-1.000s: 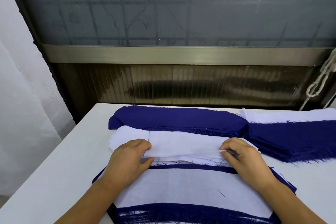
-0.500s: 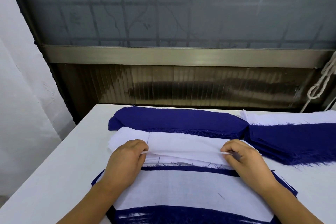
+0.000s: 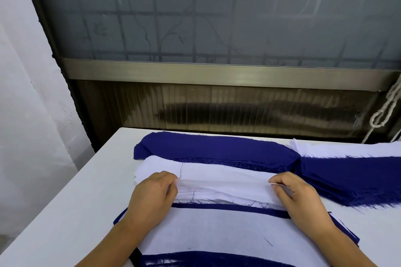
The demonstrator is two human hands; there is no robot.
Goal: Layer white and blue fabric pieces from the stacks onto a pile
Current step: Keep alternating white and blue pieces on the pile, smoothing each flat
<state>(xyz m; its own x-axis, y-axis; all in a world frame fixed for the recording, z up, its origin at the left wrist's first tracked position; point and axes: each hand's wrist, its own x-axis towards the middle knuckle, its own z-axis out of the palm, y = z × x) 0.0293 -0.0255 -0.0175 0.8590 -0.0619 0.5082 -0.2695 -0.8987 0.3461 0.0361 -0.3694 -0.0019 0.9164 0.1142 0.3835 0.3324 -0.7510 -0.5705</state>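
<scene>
A stack of white fabric pieces (image 3: 219, 176) lies across the middle of the white table (image 3: 71, 206). My left hand (image 3: 153, 193) pinches the left end of the top white piece, and my right hand (image 3: 297, 195) pinches its right end. The piece is lifted slightly off the stack between them. Behind it lies a stack of blue fabric pieces (image 3: 214, 149). In front, under my wrists, sits the layered pile (image 3: 217, 232), with a white piece on top and blue edges showing around it.
A second blue stack (image 3: 355, 178) with frayed edges lies at the right, with more white pieces (image 3: 338, 149) behind it. A window wall stands just beyond the table's far edge. A knotted white rope (image 3: 385, 112) hangs at the far right.
Both hands have tightened their pinch on the top white piece and raised its near edge a little off the stack. The view has shifted slightly.
</scene>
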